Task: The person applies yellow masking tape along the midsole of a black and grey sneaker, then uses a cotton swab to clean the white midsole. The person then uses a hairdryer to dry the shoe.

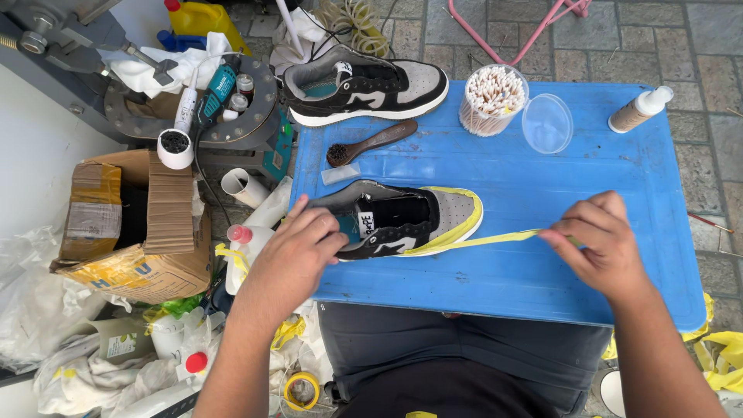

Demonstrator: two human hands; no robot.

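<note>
On blue table top, nearest edge over my lap: L hand clamps heel end of the near sneaker, fingers curled over collar, pinning it flat. R hand pinched shut on free end of yellow tape strip, which runs taut from toe/sole edge out to the right. Hands well apart, shoe between them.

Handling, est.: shoe light, upper soft, sole stiffer, so heel counter is the firm place to hold. Tape thin, stretchy, prob. tears if yanked; grip close to the end, pull low along the sole. Yellow masking already wraps the toe rim.

Farther back on table: wooden-handled brush, small clear piece just beside it, tub of cotton swabs, its clear lid lying apart, squeeze bottle at far R corner. Second sneaker, unmasked, sits at far L edge.

Surface: plastic, scuffed, fairly slick. Surroundings: stone-paved ground, torn cardboard box and rags to L, rotary tool on metal stand beyond.
</note>
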